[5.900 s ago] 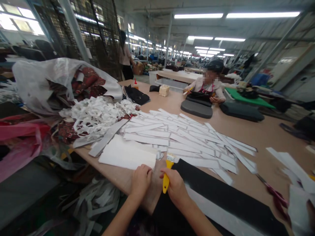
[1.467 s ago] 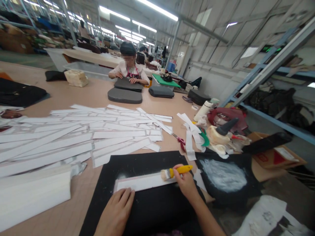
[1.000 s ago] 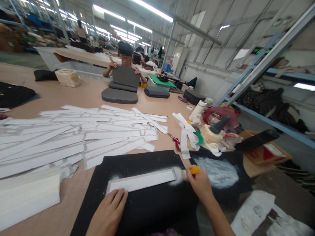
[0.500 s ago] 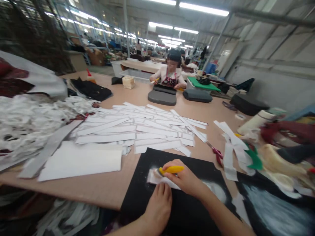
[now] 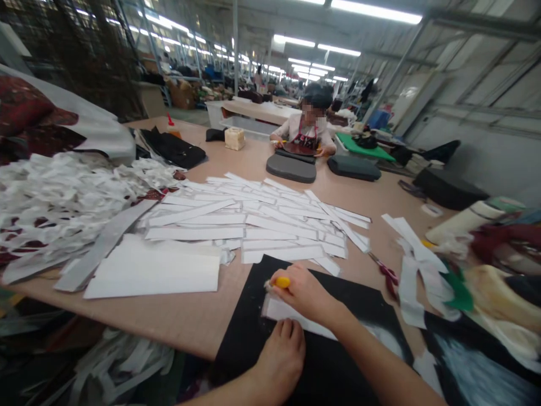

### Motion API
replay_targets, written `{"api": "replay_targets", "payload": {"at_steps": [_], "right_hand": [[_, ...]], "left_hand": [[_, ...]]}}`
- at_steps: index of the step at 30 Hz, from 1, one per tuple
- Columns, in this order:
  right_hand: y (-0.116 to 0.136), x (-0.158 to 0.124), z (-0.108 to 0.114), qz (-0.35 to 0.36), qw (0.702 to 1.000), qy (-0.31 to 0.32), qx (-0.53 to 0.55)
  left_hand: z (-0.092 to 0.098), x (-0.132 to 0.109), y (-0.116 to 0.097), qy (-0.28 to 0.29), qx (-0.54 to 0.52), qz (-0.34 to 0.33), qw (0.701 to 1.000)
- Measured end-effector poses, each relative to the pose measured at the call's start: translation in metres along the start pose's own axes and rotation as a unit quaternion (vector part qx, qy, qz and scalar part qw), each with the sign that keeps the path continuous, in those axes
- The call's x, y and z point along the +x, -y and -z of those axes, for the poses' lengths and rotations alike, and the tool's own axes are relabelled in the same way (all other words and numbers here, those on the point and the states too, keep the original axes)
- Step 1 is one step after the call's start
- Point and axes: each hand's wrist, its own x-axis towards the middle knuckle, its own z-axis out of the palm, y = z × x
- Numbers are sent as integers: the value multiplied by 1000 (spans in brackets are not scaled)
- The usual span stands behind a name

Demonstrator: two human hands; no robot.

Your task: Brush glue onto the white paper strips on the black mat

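In my right hand (image 5: 305, 293) is a brush with a yellow handle (image 5: 281, 282); its bristle end, partly hidden by my fingers, is at the left end of a white strip (image 5: 278, 309). That strip lies on a black sheet (image 5: 243, 327) at the table's near edge. My left hand (image 5: 280, 356) rests with its fingertips laid on the strip's lower edge, holding nothing between them. White smears mark the black sheet to the right, partly behind my right forearm. Beyond the sheet, many white strips (image 5: 253, 220) lie in a loose spread.
Left of the sheet lie a white panel (image 5: 156, 270) and a heap of white scraps (image 5: 76, 203). Red-handled scissors (image 5: 389, 277) and cut white pieces (image 5: 412, 287) are on the right. Across the table a person (image 5: 304, 129) works beside grey padded pieces (image 5: 291, 168).
My right hand has moved the brush toward the far left corner of the strip, and the handle has turned to point more toward me. My left hand stays on the strip. The view has shifted slightly.
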Motion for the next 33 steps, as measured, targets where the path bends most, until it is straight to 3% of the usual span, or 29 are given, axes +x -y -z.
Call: {"api": "replay_targets", "payload": {"at_steps": [3,7,10,13,15,18,22,27,30,33], "right_hand": [[-12,-24,0,-43,995,6,90],[-62,-95,12,-195,971,5,140],[-97,-160,27,-328,944,5,30],[-101,-203,34,-396,914,-54,-64],[-92,-214,32,-380,918,-113,-20],[-82,-216,23,-359,923,-138,18],[-87,-227,18,-415,888,-194,-45],[-84,-239,17,-404,846,-346,-25],[-77,-242,13,-396,832,-387,-28],[-74,-245,8,-394,824,-408,-17]], "left_hand": [[0,0,0,-5,6,5,1000],[4,0,1,1,14,14,1000],[10,2,1,24,16,8,1000],[14,7,3,55,20,12,998],[16,10,4,73,21,7,997],[21,18,9,113,14,-6,993],[35,49,2,160,-5,-4,987],[37,115,-49,113,-76,-73,988],[28,143,-82,111,-96,-88,985],[19,155,-100,117,-89,-88,985]]}}
